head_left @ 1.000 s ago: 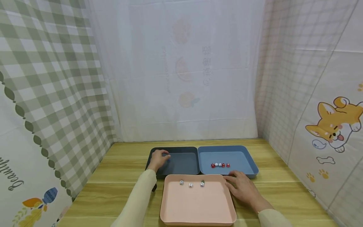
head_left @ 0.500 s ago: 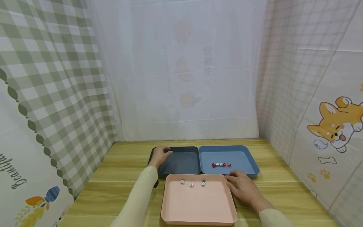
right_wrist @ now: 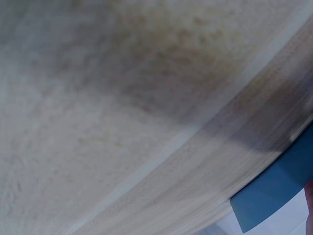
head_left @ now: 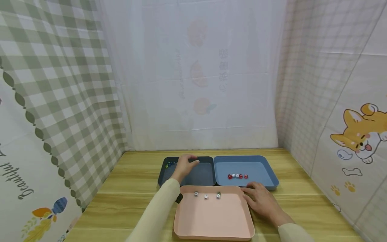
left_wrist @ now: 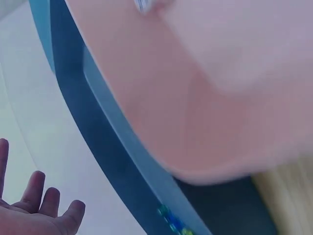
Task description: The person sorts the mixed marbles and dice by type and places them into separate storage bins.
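Note:
My left hand (head_left: 185, 167) is above the dark grey tray (head_left: 205, 171), fingers spread and nothing held. In that tray's back left corner lie several small blue and yellow-green dice (head_left: 170, 164), also visible as a blue-green cluster of dice (left_wrist: 172, 220) in the left wrist view. My right hand (head_left: 261, 201) rests beside the pink tray (head_left: 214, 218), its fingertips at the back right corner. White dice (head_left: 206, 197) lie along the pink tray's back, with a dark greenish piece partly hidden behind the rightmost. A row of red and white dice (head_left: 237, 176) sits in the blue tray (head_left: 251, 166).
The trays stand on a wood-grain table (head_left: 139, 188), the dark and blue ones side by side behind the pink one. A white curtain (head_left: 199, 141) hangs behind, with a green checked cloth (head_left: 75, 87) at left and a printed cloth (head_left: 338, 188) at right.
My left hand has moved right from the dark tray's left side, and the dice at its back left corner now show. A blue piece was at its fingers earlier. My right hand stays put.

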A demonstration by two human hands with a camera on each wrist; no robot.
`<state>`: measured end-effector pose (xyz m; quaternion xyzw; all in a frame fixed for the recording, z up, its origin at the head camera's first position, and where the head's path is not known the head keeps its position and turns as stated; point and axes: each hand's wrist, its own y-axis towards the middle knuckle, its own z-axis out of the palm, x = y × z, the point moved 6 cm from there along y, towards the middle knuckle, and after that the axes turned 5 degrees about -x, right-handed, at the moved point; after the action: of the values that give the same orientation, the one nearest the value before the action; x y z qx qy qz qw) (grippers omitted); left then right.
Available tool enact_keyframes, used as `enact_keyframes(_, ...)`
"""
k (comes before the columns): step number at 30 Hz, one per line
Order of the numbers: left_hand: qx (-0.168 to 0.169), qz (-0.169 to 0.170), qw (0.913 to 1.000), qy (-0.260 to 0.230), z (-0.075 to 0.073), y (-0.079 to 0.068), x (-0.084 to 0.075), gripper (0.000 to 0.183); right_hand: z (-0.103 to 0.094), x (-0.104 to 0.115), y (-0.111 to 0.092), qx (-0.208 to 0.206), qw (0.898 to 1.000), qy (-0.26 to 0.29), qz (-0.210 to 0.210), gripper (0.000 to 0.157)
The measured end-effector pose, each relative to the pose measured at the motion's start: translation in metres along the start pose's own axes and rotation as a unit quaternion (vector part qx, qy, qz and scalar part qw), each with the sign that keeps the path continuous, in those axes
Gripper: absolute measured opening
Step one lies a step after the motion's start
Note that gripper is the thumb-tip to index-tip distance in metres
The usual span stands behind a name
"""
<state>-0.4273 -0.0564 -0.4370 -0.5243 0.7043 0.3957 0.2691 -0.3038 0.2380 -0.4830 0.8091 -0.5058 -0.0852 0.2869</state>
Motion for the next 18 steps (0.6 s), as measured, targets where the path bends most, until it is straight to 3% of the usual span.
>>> enact_keyframes(6,0.033,0.0,0.9993,-0.016,0.023,-0.013,-0.02,0.028,0.0,-0.001,-0.001,-0.006,1.0,-0.001,-0.002,0.025)
enact_keyframes(10,0.034,0.009,0.9993,-0.008,0.036,-0.023,-0.032,0.026,-0.001,-0.001,-0.001,0.004,1.0,0.004,0.004,0.025)
enact_keyframes(15,0.034,0.031,0.9968,0.066,0.055,-0.041,-0.042,0.02,-0.002,-0.001,-0.001,0.014,1.0,0.012,0.01,0.026)
enact_keyframes(18,0.043,0.063,0.9882,0.133,0.065,-0.049,-0.045,0.016,-0.001,-0.001,0.0,0.016,1.0,0.014,0.01,0.026)
